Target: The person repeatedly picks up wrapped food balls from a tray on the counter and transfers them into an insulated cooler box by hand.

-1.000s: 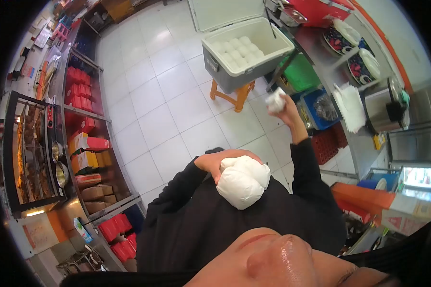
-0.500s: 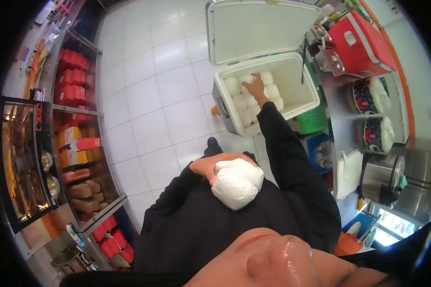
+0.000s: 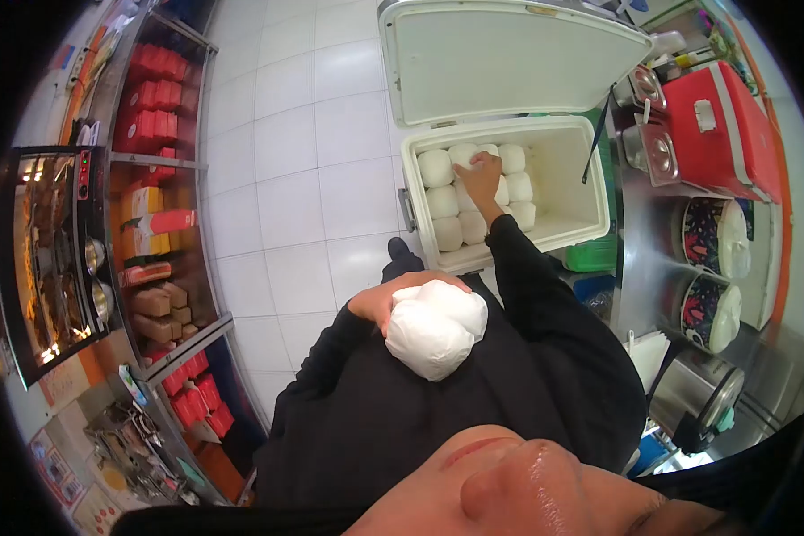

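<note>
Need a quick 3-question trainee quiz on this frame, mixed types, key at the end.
1. Multiple choice: where is the right hand?
A) On the red box with a pale band
B) Inside the grey-and-white cooler, at the rounded white bundles
C) On the dark patterned round pot
2. True or false: the cooler's white lid stands open.
3. Fill in: the left hand holds a lobed white mass in front of ____ clothing.

Key: 1 B; 2 true; 3 black
</note>
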`<state>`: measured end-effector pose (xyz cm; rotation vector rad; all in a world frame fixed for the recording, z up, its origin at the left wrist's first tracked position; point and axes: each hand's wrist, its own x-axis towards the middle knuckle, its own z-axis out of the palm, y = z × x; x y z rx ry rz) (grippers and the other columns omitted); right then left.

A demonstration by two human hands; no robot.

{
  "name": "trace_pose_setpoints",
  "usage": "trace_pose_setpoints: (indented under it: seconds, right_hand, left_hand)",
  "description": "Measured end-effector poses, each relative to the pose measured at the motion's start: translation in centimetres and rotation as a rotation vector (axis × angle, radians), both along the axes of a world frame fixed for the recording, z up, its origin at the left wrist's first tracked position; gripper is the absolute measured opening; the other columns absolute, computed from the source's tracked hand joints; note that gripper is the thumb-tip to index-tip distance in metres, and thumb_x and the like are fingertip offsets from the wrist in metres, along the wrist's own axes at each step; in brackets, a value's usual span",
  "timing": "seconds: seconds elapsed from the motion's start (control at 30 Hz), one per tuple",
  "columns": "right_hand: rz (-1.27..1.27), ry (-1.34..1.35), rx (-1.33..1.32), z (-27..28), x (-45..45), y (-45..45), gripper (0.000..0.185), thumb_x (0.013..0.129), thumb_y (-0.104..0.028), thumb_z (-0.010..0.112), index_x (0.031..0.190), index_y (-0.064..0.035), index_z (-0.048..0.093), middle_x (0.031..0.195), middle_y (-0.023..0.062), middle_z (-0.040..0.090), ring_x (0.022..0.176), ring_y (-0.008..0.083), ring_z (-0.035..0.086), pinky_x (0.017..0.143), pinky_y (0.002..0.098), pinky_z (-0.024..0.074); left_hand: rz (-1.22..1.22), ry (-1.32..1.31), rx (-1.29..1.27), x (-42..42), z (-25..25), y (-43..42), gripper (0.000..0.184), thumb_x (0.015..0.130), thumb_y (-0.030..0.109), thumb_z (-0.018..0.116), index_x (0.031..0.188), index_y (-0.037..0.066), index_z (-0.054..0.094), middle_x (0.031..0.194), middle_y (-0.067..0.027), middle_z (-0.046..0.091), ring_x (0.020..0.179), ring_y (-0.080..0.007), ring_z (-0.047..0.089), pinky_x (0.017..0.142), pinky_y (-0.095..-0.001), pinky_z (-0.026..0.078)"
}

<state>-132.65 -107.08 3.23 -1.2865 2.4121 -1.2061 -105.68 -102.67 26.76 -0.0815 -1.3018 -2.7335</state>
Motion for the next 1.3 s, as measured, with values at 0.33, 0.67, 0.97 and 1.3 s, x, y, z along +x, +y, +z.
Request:
trace_pose_setpoints:
  seconds: [0.33, 0.67, 0.97, 1.3]
  right_hand:
    - [0.842, -0.863, 0.241, 22.7, -1.3, 3.2, 0.062, 0.075, -0.045, 0.076, 0.123, -0.0111, 0.056, 0.127, 0.0028, 0.053, 0.109, 0.0199, 0.051, 0.086, 0.0361, 0.0454]
    - [1.762, -0.255, 0.18, 38.4, -0.5, 9.5, 0.07, 0.063, -0.038, 0.08, 0.123, -0.01, 0.055, 0.119, 0.0089, 0.059, 0.106, 0.029, 0.054, 0.086, 0.036, 0.0463]
    - [0.712, -0.973, -0.078, 23.8, -7.7, 6.1, 0.085, 0.059, -0.004, 0.078, 0.134, -0.0131, 0.037, 0.119, 0.0081, 0.049, 0.106, 0.0204, 0.055, 0.086, 0.0342, 0.0529]
    - [0.421, -0.519, 0.247, 1.8, -12.1, -0.3, 0.079, 0.057, 0.003, 0.076, 0.126, -0.014, 0.041, 0.111, 0.0097, 0.051, 0.103, 0.0251, 0.053, 0.083, 0.039, 0.0505]
  left_hand:
    - [0.19, -0.049, 0.031, -4.0, 1.3, 4.0, 0.107, 0.056, 0.053, 0.085, 0.139, 0.001, 0.042, 0.14, -0.0143, 0.047, 0.13, -0.0266, 0.045, 0.107, -0.0403, 0.036]
    - [0.234, -0.281, 0.175, -6.4, 2.7, 5.9, 0.117, 0.052, 0.066, 0.083, 0.14, 0.001, 0.041, 0.141, -0.0136, 0.046, 0.131, -0.0261, 0.044, 0.108, -0.0401, 0.035]
    - [0.145, -0.168, 0.069, -7.5, 2.0, 6.0, 0.129, 0.045, 0.076, 0.08, 0.139, -0.002, 0.04, 0.142, -0.0158, 0.043, 0.132, -0.0266, 0.043, 0.11, -0.0435, 0.034]
    - [0.198, -0.243, 0.087, -6.2, 2.8, 7.1, 0.127, 0.046, 0.076, 0.081, 0.138, -0.002, 0.041, 0.14, -0.0154, 0.045, 0.131, -0.0261, 0.044, 0.109, -0.0415, 0.036]
